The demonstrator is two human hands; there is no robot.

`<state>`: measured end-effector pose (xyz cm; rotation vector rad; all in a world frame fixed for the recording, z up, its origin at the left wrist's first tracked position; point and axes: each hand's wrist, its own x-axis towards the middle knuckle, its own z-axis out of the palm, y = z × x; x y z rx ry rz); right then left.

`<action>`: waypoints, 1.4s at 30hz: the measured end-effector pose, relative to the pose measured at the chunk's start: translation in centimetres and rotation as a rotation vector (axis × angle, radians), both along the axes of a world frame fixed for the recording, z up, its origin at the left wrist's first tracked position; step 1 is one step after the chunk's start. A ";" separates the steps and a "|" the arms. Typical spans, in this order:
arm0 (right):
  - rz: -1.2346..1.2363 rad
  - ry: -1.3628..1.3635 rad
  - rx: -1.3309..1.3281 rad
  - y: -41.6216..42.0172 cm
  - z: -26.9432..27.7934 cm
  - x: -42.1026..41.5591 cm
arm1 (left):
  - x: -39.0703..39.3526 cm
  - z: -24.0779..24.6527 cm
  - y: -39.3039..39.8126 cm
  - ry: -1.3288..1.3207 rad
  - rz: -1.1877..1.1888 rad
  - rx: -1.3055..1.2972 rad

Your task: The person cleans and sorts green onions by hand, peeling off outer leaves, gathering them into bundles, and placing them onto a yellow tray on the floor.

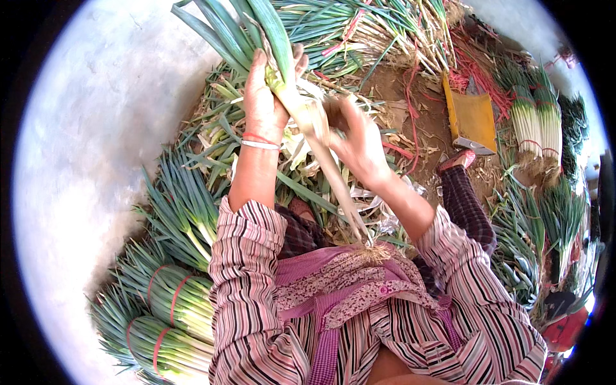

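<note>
A Welsh onion (332,173) slants across the middle, green leaves up and pale shank down, its root tuft (373,252) over my apron (332,288). My left hand (267,98) grips it where the leaves fan out, thumb in front and fingertips showing behind. Partway down the shank, a loose papery sheath (317,120) stands off to the side. My right hand (361,142) is at that sheath, thumb and fingers closed about it; the fingers are blurred by motion. Below both hands lies a heap of stripped leaves and sheaths (298,149).
Banded onion bundles (180,308) lie at lower left, with loose onions (183,207) above them. Untrimmed onions (365,33) are piled at the top. A yellow metal piece (471,118) stands beside my foot, near red twine (481,72). More bundles (536,115) stand at right.
</note>
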<state>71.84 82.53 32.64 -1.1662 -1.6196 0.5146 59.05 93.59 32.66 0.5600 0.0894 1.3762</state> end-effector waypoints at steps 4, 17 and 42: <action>-0.057 0.203 -0.046 5.7 1.4 -2.5 | 1.2 0.2 -0.6 0.025 -0.006 0.018; 0.385 -0.709 -0.930 -16.1 -15.0 11.3 | -2.6 -0.2 1.6 0.246 0.216 0.000; 0.009 -0.330 0.453 -4.9 -2.1 1.3 | 1.4 0.2 -1.0 0.276 0.455 0.006</action>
